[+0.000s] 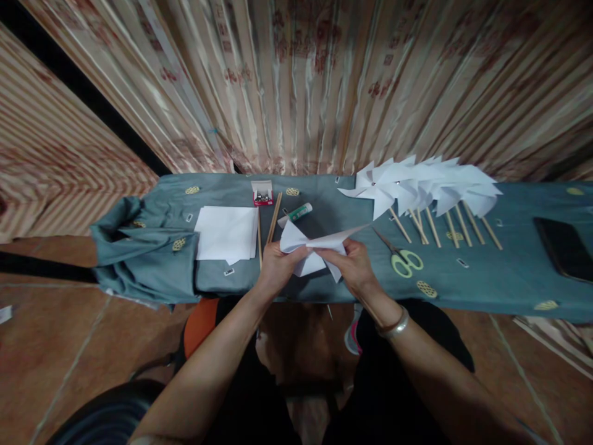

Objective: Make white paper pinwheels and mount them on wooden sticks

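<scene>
Between my two hands is a white paper pinwheel (311, 264), its corners folded in toward the middle and no stick visible on it. My left hand (277, 264) pinches its left side, thumb laid on the paper near the centre. From the right, my right hand (356, 262) grips the paper with thumb and fingers closed. Just behind the paper lies a green and white glue stick (300, 212). Scissors (402, 256) with light green handles rest slightly open to the right of my right hand.
White paper sheets (226, 233) are stacked at left, beside loose wooden sticks (274, 217). A small red box of metal pins (263, 196) stands behind them. Several finished pinwheels (426, 182) overlap at back right. A dark phone (566, 247) lies far right on the green tablecloth (504, 281).
</scene>
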The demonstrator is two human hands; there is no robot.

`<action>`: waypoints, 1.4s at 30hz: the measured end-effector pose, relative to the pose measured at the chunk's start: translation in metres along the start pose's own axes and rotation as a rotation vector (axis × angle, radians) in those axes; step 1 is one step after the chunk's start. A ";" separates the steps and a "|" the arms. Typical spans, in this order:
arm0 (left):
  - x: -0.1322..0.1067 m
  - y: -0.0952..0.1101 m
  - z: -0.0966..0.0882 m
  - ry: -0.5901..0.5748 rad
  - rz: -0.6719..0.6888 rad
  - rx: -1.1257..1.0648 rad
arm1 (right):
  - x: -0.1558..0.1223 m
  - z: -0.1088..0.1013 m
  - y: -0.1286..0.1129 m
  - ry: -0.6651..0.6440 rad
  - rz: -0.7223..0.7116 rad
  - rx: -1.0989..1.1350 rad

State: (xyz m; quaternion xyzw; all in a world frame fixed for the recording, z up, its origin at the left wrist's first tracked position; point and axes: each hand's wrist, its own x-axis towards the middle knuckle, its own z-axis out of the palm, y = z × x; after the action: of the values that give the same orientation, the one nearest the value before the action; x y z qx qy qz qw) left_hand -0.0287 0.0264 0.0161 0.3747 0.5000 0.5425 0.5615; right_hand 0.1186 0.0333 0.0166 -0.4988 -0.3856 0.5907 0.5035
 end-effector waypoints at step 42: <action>0.002 -0.002 -0.002 -0.013 0.004 0.060 | 0.000 0.001 0.001 -0.060 -0.021 -0.032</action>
State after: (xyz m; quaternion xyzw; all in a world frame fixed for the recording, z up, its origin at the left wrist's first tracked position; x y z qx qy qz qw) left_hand -0.0305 0.0282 0.0136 0.3959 0.5117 0.5258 0.5523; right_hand 0.1173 0.0331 0.0158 -0.4849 -0.4152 0.5940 0.4896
